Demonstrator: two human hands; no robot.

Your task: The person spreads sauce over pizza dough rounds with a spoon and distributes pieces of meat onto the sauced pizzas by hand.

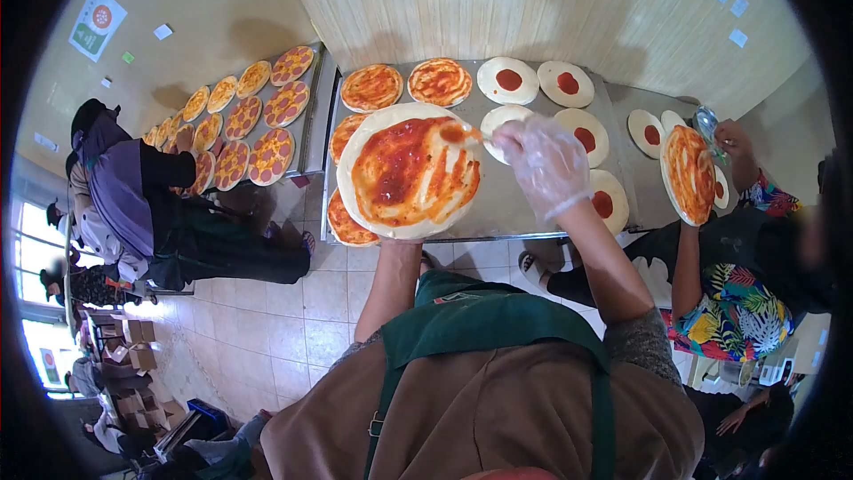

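A round pizza base is held up above the table's front edge, with red sauce spread unevenly over its top and pale dough showing at the rim and right side. My left hand supports it from underneath; its fingers are hidden by the dough. In a clear plastic glove, my right hand is closed on a utensil that looks like a spoon, its sauce-covered end touching the right part of the base.
The metal table carries sauced bases and bases with a sauce dollop. At right, a person holds a sauced base. At left, another stands beside a table of topped pizzas.
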